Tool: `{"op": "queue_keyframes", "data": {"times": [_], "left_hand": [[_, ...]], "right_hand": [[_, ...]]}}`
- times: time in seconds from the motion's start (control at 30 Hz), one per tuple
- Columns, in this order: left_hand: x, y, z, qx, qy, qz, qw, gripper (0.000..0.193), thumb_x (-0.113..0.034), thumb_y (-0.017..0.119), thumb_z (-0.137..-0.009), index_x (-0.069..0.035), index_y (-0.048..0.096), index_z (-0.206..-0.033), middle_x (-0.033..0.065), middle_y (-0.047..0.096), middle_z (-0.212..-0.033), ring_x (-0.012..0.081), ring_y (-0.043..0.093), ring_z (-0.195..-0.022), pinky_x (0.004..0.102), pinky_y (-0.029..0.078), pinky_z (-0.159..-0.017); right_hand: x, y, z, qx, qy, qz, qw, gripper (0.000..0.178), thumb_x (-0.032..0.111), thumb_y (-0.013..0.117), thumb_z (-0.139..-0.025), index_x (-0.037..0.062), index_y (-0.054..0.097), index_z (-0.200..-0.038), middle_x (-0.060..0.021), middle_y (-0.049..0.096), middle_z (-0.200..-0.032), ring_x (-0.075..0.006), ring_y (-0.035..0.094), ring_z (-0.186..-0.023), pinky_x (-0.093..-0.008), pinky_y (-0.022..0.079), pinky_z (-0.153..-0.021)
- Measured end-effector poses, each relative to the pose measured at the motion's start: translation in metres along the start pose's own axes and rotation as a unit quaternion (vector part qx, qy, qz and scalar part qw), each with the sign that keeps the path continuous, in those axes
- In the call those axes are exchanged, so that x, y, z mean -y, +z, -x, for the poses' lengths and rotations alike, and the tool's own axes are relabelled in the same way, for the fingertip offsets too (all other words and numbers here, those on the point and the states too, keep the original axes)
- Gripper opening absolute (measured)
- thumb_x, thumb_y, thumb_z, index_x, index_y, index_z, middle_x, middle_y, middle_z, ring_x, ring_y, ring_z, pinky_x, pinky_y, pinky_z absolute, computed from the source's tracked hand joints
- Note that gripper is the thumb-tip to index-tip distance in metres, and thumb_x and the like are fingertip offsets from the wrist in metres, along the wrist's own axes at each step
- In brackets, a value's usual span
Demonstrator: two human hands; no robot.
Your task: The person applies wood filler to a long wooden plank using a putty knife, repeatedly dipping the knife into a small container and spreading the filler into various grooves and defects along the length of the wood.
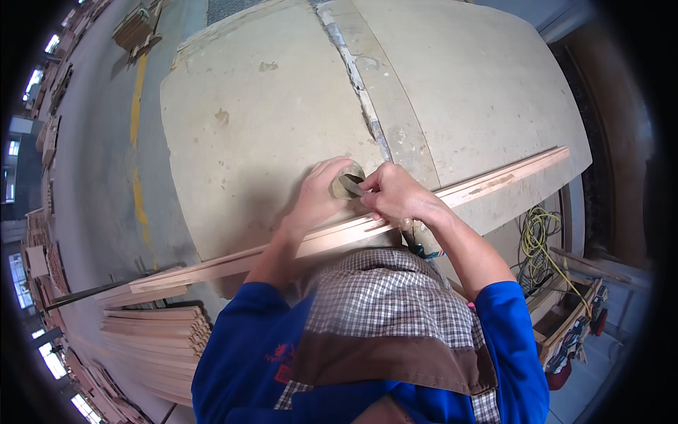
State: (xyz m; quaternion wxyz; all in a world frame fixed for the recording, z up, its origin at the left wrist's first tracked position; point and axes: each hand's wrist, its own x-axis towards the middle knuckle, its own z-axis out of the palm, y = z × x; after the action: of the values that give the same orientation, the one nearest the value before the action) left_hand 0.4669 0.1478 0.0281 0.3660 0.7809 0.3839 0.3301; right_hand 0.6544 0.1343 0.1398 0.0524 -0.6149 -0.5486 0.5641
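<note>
My left hand (321, 192) is wrapped round a small olive-coloured round cup (338, 189), its dark mouth facing up and to the right. The fingers of my right hand (399, 192) pinch a thin, flat, greyish blade-like tool (351, 186), whose end reaches into the cup's mouth. What kind of tool it is cannot be made out, and its rear part is hidden in my fingers. Beneath both wrists a long pale wooden strip (494, 178) lies across the near side of the table, with rough, darker patches along its right part.
The broad, stained beige tabletop (261, 120) is split by a worn seam (351, 67). Stacked wooden strips (152, 332) lie at the lower left. To the lower right are a coiled yellow cable (540, 233) and a wooden box (558, 304). A yellow floor line (138, 113) runs beyond the left edge.
</note>
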Motion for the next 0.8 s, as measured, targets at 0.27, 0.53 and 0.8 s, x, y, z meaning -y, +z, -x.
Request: {"op": "queue_keyframes", "data": {"times": [0.27,0.53,0.8], "left_hand": [[-0.009,0.005,-0.003,0.015,-0.015,0.036,0.999,0.065,0.000,0.077,-0.061,-0.002,0.056,-0.123,0.0139,0.060,-0.125,0.0284,0.058,-0.116,0.0355,0.047,-0.098],[0.020,0.025,0.004,0.007,-0.130,0.157,0.979,0.068,0.005,0.079,-0.067,0.001,0.051,-0.129,0.0097,0.061,-0.118,0.0133,0.059,-0.108,0.0272,0.050,-0.093],[0.075,0.024,0.022,-0.045,-0.173,0.050,0.983,0.077,-0.006,0.083,-0.066,0.003,0.045,-0.132,0.0171,0.059,-0.124,0.0237,0.059,-0.114,0.0326,0.048,-0.098]], "right_hand": [[-0.028,0.002,0.002,0.049,0.001,-0.295,0.954,0.012,0.000,0.060,-0.087,-0.0084,0.069,-0.085,-0.0109,0.066,-0.072,-0.0148,0.064,-0.059,-0.0294,0.058,-0.054],[-0.074,0.006,0.017,0.063,-0.032,-0.526,0.848,0.024,0.007,0.065,-0.090,-0.0043,0.068,-0.110,-0.0111,0.071,-0.084,-0.0173,0.068,-0.069,-0.0294,0.058,-0.064],[-0.130,0.013,0.066,-0.004,-0.084,-0.632,0.770,0.040,-0.002,0.066,-0.085,-0.0059,0.059,-0.124,-0.0169,0.071,-0.086,-0.0202,0.068,-0.067,-0.0292,0.058,-0.061]]}}
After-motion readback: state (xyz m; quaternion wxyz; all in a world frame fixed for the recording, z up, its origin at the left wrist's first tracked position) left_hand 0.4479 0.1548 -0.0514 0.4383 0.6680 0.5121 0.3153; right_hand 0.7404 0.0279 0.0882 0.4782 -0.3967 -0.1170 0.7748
